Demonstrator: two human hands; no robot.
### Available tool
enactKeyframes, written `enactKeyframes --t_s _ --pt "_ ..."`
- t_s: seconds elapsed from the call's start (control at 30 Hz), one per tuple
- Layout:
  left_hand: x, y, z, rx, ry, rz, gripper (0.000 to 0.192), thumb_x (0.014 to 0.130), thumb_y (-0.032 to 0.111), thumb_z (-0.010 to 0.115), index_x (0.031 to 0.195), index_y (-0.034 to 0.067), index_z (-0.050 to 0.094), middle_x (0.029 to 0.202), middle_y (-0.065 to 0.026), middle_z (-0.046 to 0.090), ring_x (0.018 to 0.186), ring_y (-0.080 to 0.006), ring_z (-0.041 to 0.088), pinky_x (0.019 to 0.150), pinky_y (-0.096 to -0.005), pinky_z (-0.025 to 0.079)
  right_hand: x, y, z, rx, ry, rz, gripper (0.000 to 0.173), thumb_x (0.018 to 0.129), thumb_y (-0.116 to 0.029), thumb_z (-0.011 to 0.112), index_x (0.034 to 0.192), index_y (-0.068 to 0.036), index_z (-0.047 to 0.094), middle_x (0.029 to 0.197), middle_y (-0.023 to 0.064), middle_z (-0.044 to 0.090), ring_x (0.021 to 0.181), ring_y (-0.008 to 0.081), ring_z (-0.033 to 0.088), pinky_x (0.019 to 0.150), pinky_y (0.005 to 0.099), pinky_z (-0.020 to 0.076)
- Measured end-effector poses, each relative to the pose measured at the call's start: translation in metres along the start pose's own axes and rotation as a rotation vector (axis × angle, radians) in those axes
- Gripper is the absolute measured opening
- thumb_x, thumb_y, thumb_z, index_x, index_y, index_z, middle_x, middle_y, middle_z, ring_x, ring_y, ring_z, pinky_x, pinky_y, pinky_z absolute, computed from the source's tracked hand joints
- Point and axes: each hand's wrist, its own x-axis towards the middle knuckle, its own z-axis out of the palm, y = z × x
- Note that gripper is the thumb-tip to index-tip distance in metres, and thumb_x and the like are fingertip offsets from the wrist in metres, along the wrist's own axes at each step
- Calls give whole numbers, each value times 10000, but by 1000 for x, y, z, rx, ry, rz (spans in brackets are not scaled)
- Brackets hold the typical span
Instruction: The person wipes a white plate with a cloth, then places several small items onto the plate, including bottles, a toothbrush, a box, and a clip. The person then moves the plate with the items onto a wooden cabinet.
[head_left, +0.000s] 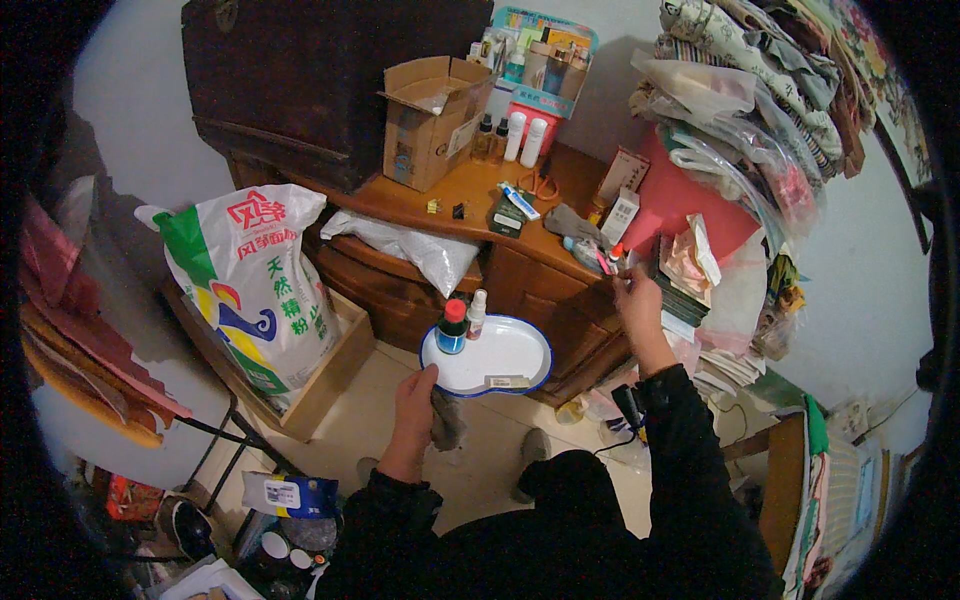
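My left hand (411, 420) grips the near left rim of a white enamel tray (517, 349) with a blue edge, held above the floor. On the tray stand a dark bottle with a red cap and blue label (451, 336) and a white spray bottle (477, 315). A small flat packet (508, 382) lies at its near side. My right hand (642, 311) is at the right front of a wooden cabinet (420, 214), fingers pinched together beside a small bottle with a red tip (616, 253). Whether anything sits between those fingertips is hidden.
A cardboard box (420, 142), orange-handled scissors (538, 185), a toothpaste-like tube (519, 201) and a white carton (621, 216) stand or lie on the cabinet. At left, a flour sack (255, 300) rests in a wooden drawer (341, 367). Folded cloth and plastic bags (742, 127) pile up at right.
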Motion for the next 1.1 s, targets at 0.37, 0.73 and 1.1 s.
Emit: enactKeyframes --t_s 0.37,0.73,1.1 --pt "-4 2 3 -12 -13 1 316 918 286 649 942 -29 658 874 -40 660 760 -108 590 685 -257 461 43 7 12 -289 -137 3 203 825 -152 623 828 45 670 841 273 662 839 427 654 748 502 523" --pt "-7 5 2 24 -32 2 371 920 295 643 1022 -62 654 928 -41 663 819 -110 584 741 -251 447 56 0 21 -378 -251 36 266 830 -235 640 830 24 700 877 259 678 866 414 662 767 478 532" --pt "-8 6 2 46 -27 23 402 921 318 645 1050 -63 653 951 -51 663 841 -116 583 765 -261 448 60 -10 18 -392 -338 106 249 833 -196 601 909 22 697 960 250 676 927 397 655 807 453 531"
